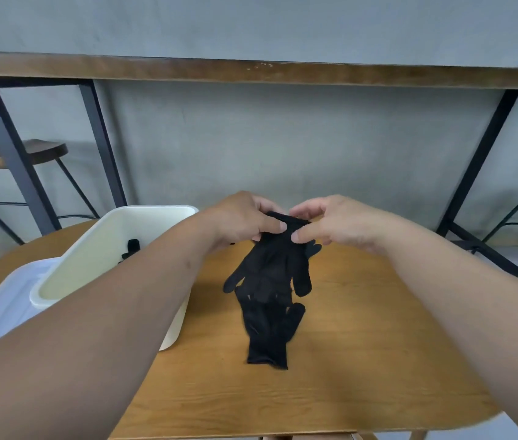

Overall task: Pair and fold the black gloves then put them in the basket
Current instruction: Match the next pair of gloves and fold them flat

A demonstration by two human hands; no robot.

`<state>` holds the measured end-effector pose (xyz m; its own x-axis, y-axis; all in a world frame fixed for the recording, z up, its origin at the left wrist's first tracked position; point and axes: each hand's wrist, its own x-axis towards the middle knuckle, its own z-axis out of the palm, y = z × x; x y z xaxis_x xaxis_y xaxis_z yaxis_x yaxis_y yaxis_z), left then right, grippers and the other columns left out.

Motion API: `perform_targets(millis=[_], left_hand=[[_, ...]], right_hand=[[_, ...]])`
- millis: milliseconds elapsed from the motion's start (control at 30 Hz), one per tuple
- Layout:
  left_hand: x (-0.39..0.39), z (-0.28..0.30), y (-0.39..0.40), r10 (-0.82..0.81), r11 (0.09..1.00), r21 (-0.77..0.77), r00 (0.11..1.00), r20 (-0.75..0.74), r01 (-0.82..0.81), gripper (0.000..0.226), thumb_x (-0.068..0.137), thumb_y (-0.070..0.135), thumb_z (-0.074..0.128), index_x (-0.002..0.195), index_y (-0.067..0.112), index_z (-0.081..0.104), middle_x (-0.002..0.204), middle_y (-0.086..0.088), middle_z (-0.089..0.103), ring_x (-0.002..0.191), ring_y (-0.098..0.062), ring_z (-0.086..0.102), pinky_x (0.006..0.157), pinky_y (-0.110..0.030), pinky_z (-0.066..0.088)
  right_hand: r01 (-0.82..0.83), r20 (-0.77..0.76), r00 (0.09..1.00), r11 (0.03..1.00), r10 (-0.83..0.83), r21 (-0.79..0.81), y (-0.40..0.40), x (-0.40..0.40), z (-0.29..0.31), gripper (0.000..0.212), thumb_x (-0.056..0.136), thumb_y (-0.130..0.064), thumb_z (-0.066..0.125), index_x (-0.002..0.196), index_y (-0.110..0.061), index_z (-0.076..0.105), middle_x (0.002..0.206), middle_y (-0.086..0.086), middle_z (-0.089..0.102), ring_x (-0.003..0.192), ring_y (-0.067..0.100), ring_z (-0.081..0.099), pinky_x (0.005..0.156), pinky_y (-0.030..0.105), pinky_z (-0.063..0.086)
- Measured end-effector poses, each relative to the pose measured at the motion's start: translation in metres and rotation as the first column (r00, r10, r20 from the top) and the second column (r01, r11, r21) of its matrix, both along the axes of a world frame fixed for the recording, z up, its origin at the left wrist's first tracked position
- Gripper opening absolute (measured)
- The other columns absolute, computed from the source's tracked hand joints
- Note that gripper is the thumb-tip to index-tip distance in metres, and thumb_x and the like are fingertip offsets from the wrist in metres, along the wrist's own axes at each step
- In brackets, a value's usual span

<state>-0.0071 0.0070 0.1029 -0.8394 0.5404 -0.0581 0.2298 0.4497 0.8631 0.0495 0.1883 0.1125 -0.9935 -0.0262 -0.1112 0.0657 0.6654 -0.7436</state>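
A black glove (270, 265) hangs with its cuff up and its fingers pointing down toward me. My left hand (245, 217) pinches the cuff's left side and my right hand (330, 223) pinches its right side, both above the middle of the wooden table (362, 360). A second black glove (268, 331) lies flat on the table just below the held one, its cuff toward me. The cream basket (105, 249) stands to the left, partly behind my left forearm, and some black fabric (130, 249) shows inside it.
A white lid or tray (7, 300) lies left of the basket at the table's edge. Behind the table stand a long wooden bench-table (251, 71) with black metal legs and two stools (23, 150) at far left.
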Motion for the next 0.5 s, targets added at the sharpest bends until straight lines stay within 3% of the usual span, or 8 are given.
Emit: perform_targets(millis=[100,200,333,433,500], left_hand=[[-0.002,-0.001,-0.003,-0.036,0.999,-0.012,0.999,0.007,0.036,0.015,0.09,0.014,0.066,0.103,0.016,0.073,0.08,0.007,0.07,0.067,-0.003,0.062,0.069,-0.013,0.048],[-0.006,-0.003,-0.006,-0.029,0.992,-0.123,0.997,-0.07,0.02,0.013,0.09,0.017,0.065,0.099,0.019,0.074,0.072,0.012,0.067,0.055,0.005,0.057,0.056,-0.006,0.042],[-0.012,-0.013,0.001,0.014,0.982,-0.183,0.987,-0.158,-0.043,0.015,0.091,0.02,0.065,0.102,0.021,0.074,0.093,0.004,0.072,0.073,-0.002,0.061,0.061,-0.012,0.042],[-0.018,-0.014,0.009,0.115,0.986,-0.081,0.953,-0.28,-0.143,0.016,0.092,0.023,0.064,0.104,0.021,0.073,0.081,0.003,0.068,0.06,-0.005,0.056,0.05,-0.01,0.041],[-0.02,-0.012,0.01,0.171,0.983,-0.003,0.926,-0.337,-0.183,0.013,0.092,0.025,0.064,0.101,0.024,0.073,0.077,0.008,0.066,0.059,-0.003,0.056,0.049,-0.01,0.04]], right_hand=[[-0.024,0.013,1.0,0.999,0.023,0.038,0.002,-0.002,-0.005,0.001,0.085,-0.022,0.073,0.085,-0.022,0.072,0.072,-0.008,0.067,0.061,0.004,0.059,0.057,0.015,0.043],[-0.055,0.023,0.998,0.998,0.054,0.039,0.007,-0.005,-0.009,0.01,0.089,-0.027,0.069,0.084,-0.022,0.076,0.077,0.002,0.071,0.068,0.01,0.06,0.064,0.024,0.044],[0.006,0.02,1.0,0.999,-0.007,0.052,0.005,-0.013,-0.018,0.014,0.092,-0.028,0.064,0.088,-0.022,0.076,0.075,0.004,0.074,0.064,0.015,0.057,0.064,0.029,0.046],[0.12,-0.122,0.985,0.993,-0.122,-0.022,0.0,-0.022,-0.022,0.013,0.094,-0.024,0.063,0.088,-0.023,0.074,0.077,0.001,0.076,0.065,0.014,0.064,0.07,0.031,0.055],[0.168,-0.279,0.945,0.985,-0.169,-0.027,-0.002,-0.023,-0.02,0.014,0.094,-0.023,0.062,0.087,-0.026,0.074,0.079,-0.003,0.075,0.062,0.009,0.064,0.061,0.022,0.052]])
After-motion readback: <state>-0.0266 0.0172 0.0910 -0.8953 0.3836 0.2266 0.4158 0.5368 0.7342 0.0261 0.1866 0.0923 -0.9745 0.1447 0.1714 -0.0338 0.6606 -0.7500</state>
